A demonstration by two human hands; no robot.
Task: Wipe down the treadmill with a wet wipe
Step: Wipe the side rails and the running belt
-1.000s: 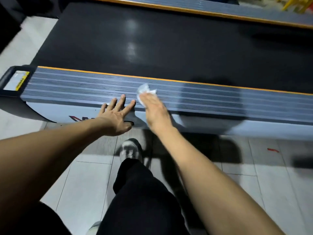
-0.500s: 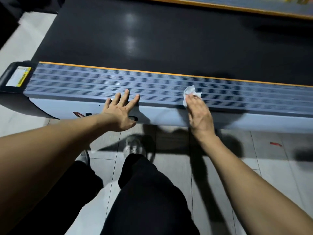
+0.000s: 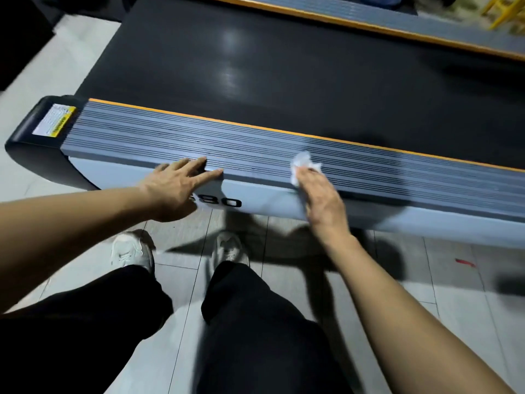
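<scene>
The treadmill lies low across the view, with a black belt [image 3: 284,75] and a grey ribbed side rail [image 3: 142,135] edged in orange. My right hand [image 3: 321,200] presses a crumpled white wet wipe [image 3: 302,163] onto the near edge of that rail, fingers laid over the wipe. My left hand [image 3: 179,189] rests flat with straight, spread fingers on the rail's front edge, left of the wipe, and holds nothing.
A black end cap with a yellow warning label [image 3: 54,120] closes the rail at the left. The far side rail [image 3: 369,15] runs along the top. My legs in black trousers and white shoes [image 3: 130,251] stand on the grey tiled floor [image 3: 440,265].
My right hand has slid the wipe rightward along the rail, away from my left hand. The left hand stays on the front edge. The view has shifted and my feet have moved.
</scene>
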